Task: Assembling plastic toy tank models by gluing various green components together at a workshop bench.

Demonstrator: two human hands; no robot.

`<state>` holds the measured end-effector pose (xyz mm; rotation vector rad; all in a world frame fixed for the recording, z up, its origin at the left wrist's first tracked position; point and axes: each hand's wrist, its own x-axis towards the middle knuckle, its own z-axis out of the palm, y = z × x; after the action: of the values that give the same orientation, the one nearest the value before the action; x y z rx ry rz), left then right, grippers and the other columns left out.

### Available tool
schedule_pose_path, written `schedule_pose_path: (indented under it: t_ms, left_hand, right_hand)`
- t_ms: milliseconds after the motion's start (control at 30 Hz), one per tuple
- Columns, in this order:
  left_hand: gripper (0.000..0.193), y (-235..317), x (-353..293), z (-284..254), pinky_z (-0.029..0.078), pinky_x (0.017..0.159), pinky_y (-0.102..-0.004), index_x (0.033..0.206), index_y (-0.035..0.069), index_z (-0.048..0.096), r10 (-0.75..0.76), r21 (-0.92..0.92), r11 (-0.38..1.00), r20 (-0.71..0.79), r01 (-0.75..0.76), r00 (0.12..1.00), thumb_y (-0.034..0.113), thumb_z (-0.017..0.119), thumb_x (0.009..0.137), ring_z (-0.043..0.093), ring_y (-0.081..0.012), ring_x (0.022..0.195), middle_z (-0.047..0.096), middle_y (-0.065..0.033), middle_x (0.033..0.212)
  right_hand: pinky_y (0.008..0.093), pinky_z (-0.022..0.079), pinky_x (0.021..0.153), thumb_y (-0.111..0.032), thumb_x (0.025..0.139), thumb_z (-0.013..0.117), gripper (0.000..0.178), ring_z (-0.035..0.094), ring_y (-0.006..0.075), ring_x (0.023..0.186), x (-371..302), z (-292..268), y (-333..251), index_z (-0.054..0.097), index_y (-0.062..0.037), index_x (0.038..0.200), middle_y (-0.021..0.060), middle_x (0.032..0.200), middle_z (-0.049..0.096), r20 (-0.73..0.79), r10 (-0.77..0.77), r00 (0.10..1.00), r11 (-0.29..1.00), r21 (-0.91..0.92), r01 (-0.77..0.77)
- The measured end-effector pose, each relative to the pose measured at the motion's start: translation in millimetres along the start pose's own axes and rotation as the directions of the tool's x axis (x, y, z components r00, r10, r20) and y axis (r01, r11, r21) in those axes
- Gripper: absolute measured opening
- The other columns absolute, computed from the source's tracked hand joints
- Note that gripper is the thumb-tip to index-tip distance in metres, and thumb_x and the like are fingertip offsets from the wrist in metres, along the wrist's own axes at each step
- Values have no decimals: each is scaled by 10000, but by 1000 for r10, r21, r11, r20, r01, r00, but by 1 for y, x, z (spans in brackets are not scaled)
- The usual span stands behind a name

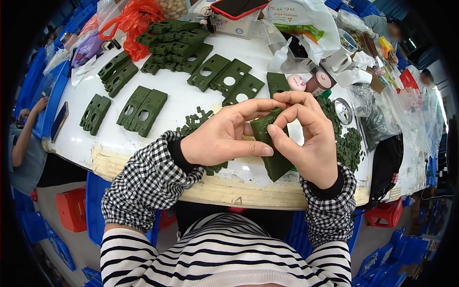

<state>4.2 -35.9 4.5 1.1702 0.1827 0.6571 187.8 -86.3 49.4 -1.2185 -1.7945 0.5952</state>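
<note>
Both hands are raised over the near edge of the table around a dark green plastic model tank hull point(275, 164), which is tilted with its lower end toward me. My left hand point(217, 136) holds it from the left, thumb lying across its side. My right hand point(313, 143) grips the upper end, thumb and fingers pinched against it; any small part between those fingertips is hidden. Behind my left hand lies a scatter of small green plastic pieces point(193, 121). Beside my right hand is a larger heap of small green pieces point(349, 148).
More green hulls with round holes lie in rows point(142, 111) and in a stack point(177, 45). At the back are a red plastic bag point(131, 28), a phone point(239, 7) and a white bag point(299, 24). A round tin point(343, 111) and clear bags crowd the right.
</note>
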Motion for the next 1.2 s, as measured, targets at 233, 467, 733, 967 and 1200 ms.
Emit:
schedule_pose_path:
  t_ms: [233,467,733,967,1200]
  left_hand:
    - [771,12,-9,-3,469,1003,-404,1479,-8,283,-124,-179,974,93,139,988,301,680,895,545,-238,1206,472,-177,1377]
    - [787,8,-13,-7,424,983,-368,1514,-14,184,-116,-305,933,254,193,960,387,554,948,538,-211,1149,525,-133,1274]
    - [854,9,-15,-6,438,900,-347,1508,6,232,-222,-211,944,161,254,962,484,590,897,547,-185,1053,511,-112,1281]
    - [715,11,6,16,545,897,-413,1474,34,268,-109,-42,994,-204,103,973,307,620,914,520,-286,1229,480,-179,1353]
    - [745,-6,1,8,503,996,-409,1462,38,256,194,-21,980,-149,-200,970,257,687,895,500,-276,1272,462,-198,1380]
  right_hand:
    - [361,425,969,-136,786,774,428,582,243,1083,3,-16,-5,571,1,1137,125,1120,591,154,-12,988,939,342,-42]
    - [451,361,1043,-266,661,876,866,446,315,1255,13,-31,-10,471,-37,1392,99,1338,547,407,-276,871,961,141,238]
    - [414,399,996,-256,619,899,673,556,271,1111,11,-26,-3,624,-40,1194,79,1154,646,389,-298,872,955,135,266]
    - [343,444,831,-423,649,857,573,525,251,936,11,-27,4,673,-60,1052,55,956,650,-2,-302,953,941,-157,298]
    - [361,453,849,-405,668,850,622,548,266,948,9,-21,4,622,-2,1083,105,956,622,39,-249,968,925,-288,250]
